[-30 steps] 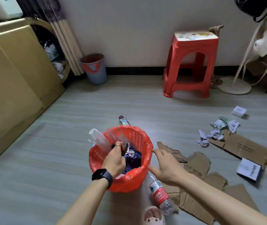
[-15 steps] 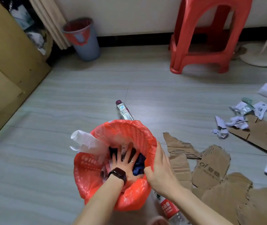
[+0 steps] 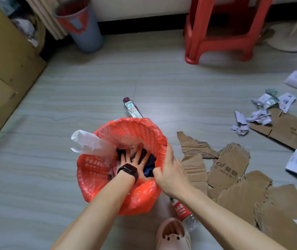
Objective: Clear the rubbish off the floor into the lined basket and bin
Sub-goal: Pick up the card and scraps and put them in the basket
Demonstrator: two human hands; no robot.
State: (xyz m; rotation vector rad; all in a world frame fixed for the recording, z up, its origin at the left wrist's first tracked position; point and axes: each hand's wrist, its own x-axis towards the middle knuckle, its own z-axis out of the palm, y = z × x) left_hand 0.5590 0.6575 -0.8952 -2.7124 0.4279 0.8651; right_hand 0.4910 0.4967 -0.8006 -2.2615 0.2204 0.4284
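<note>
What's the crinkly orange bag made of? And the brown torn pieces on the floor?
The orange bag looks like thin glossy plastic film: it crinkles and the mesh basket shows through. The brown torn pieces look like matt corrugated cardboard, with ridged ragged edges.

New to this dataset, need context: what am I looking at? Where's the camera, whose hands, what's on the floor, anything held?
No robot: a person's bare hands, filmed by a wide-angle camera worn on the head, looking down. The left hand presses flat on rubbish inside the lined basket. The right hand grips the basket's rim. On the floor lie a soda bottle, a red-label bottle, torn cardboard and paper scraps. A blue bin stands further back.
</note>
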